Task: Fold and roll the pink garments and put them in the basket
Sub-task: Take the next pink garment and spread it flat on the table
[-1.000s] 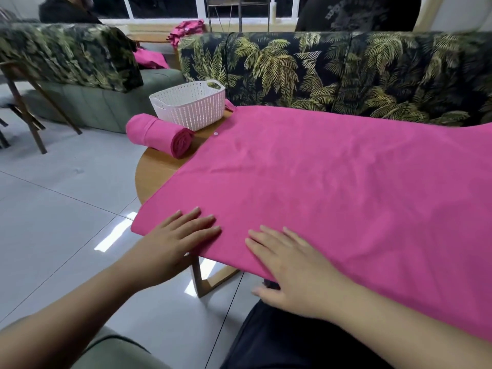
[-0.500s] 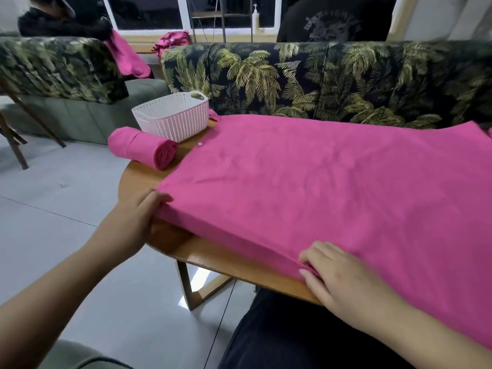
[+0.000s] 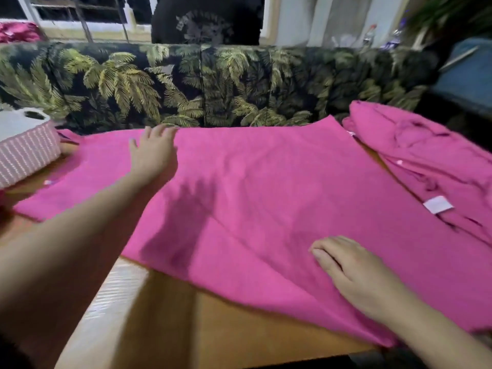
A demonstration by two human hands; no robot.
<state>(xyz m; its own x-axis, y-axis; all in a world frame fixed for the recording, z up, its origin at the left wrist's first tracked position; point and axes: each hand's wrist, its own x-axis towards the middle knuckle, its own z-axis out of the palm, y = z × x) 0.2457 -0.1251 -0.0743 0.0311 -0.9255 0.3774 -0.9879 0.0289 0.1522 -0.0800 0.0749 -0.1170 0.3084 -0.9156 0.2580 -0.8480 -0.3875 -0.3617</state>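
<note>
Pink garment (image 3: 266, 187) — under both flat hands

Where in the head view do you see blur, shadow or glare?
Head view: the left hand and basket are motion-blurred; the arm casts a dark shadow on the pink garment; pale glare stripes lie on the wooden table; the right hand is sharper.
</note>
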